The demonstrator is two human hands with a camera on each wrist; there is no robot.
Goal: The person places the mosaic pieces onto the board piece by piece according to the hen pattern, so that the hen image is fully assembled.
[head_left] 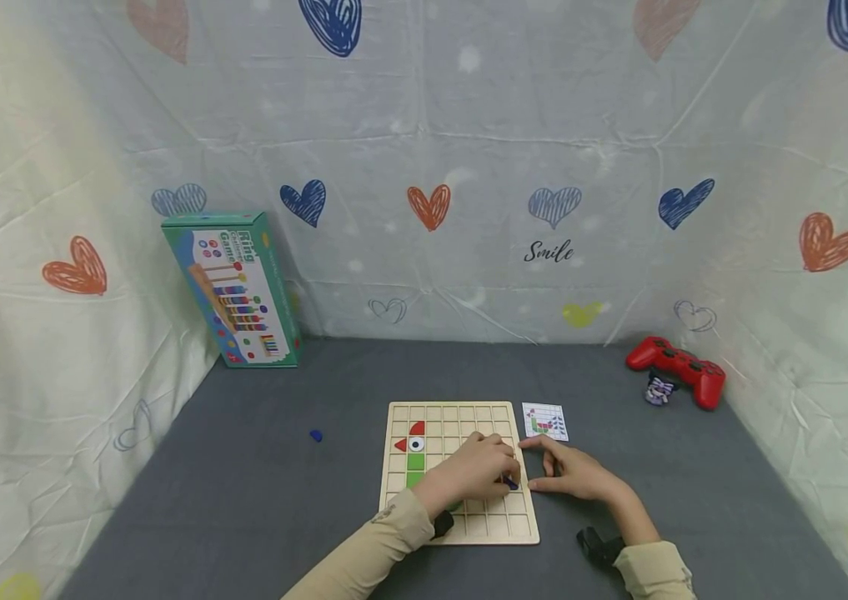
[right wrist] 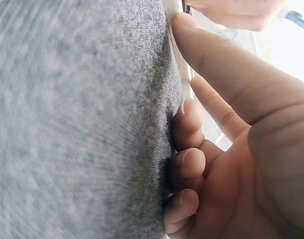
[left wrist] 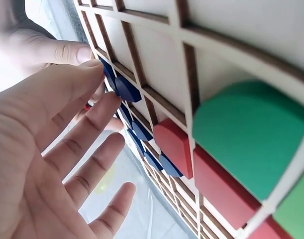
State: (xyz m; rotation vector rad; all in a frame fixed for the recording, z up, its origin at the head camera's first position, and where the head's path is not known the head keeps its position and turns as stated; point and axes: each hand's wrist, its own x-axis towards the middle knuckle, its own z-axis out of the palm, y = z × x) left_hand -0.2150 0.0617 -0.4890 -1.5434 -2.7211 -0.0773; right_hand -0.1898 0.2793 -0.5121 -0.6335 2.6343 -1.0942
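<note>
A wooden grid board lies on the grey cloth. My left hand is over its right half, thumb and index finger pinching a small dark blue puzzle piece at the grid. Several blue pieces sit in nearby cells, mostly hidden by this hand in the head view. Red pieces, a green rounded piece, light green squares and a white eye piece are also set in the grid. At the right edge, my right hand touches the board with its thumb and index finger.
A printed pattern card lies beside the board's top right corner. One loose blue piece is on the cloth to the left. Farther back stand a green toy box, a red game controller and a small figurine.
</note>
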